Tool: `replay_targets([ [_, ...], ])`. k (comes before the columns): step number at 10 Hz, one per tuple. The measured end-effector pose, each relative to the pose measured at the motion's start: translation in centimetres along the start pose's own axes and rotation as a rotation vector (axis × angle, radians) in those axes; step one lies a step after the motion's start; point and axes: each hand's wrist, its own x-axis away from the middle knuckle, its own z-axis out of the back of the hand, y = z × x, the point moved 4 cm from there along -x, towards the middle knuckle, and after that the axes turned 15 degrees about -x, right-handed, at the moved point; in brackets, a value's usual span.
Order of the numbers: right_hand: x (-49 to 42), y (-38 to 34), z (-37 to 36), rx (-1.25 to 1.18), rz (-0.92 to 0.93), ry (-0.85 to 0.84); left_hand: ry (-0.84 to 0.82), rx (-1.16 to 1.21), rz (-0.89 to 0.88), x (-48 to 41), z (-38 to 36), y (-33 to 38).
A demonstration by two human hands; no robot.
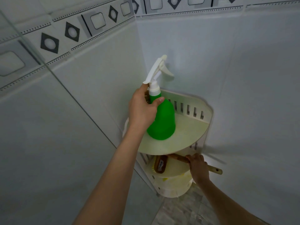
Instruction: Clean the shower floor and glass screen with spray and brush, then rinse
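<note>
green spray bottle with a white trigger head is at the top tier of the corner shelf, body leaning, head pointing up toward the wall corner. we can't tell if its base touches the tier or is just off it

our left hand is clamped on the bottle neck: thumb across the front just below the white collar, fingers behind it, one fingertip up under the back of the trigger head

our right hand is lower down, wrapped round the wooden handle of the brush, fingers curled over the top of the handle. brush head lies on the second tier, under the top one, pale yellow bristles showing at its left edge. handle end sticks out to the right past the hand, clear of the shelf

hands well apart, one per tier

shelf is cream plastic with slotted back walls, set in the corner between two pale tiled walls. band of grey diamond-and-square border tiles runs along both walls above. grey marbled floor shows below the shelf
</note>
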Motion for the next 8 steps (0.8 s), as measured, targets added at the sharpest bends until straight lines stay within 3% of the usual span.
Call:
replay_targets([
  [1, 0.0, -0.5, 0.9, 0.063, -0.013, 0.006, -0.003, 0.048, -0.006, -0.1, -0.4, 0.1],
  [4, 0.7, -0.4, 1.5, -0.028, -0.049, -0.183, 0.002, 0.051, -0.056, 0.9, -1.1, -0.7],
  [8, 5.8, 1.3, 8.6, -0.283, -0.058, -0.099, 0.008, -0.052, -0.083, 5.7, -0.3, -0.8],
])
